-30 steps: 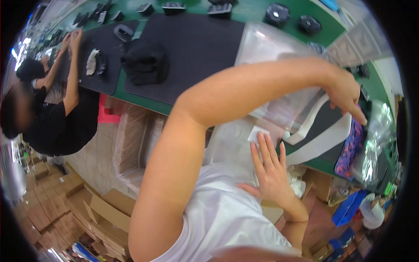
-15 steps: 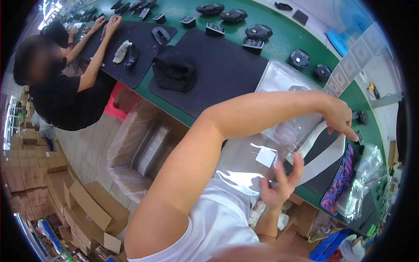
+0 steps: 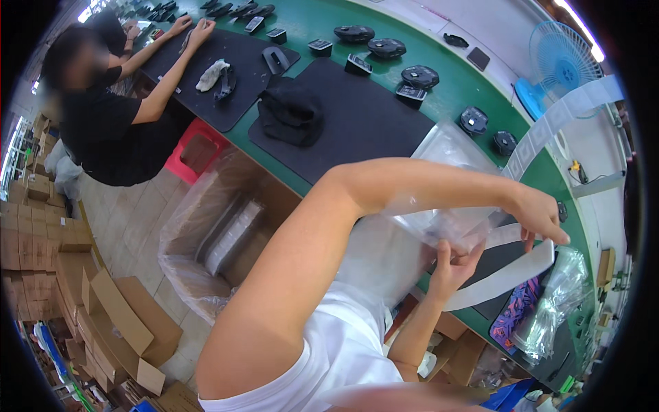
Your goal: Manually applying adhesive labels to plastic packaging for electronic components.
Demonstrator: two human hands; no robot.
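My left hand point(image 3: 539, 216) reaches across to the right, its fingers bent and pinching the curled white label strip point(image 3: 504, 278). My right hand point(image 3: 456, 268) is nearer my body, thumb and fingers raised against a thin clear plastic bag point(image 3: 470, 230). The bag is blurred and passes partly in front of my left forearm, so its outline is hard to make out. Behind that forearm lies a stack of clear plastic bags point(image 3: 453, 147). More translucent plastic point(image 3: 377, 257) hangs between the bench edge and my lap.
A co-worker point(image 3: 96, 110) sits at the left of the green bench point(image 3: 316, 31). Black devices point(image 3: 419, 75) line its far side near a blue fan point(image 3: 549, 69). A black cloth point(image 3: 292, 113) lies on a dark mat. A plastic-lined carton point(image 3: 199, 233) stands below; bundled clear bags point(image 3: 552, 309) lie right.
The view has shifted. My right hand has moved up toward the stacked bags, its fingers drawing closer together. The square white label on the plastic by my lap no longer shows.
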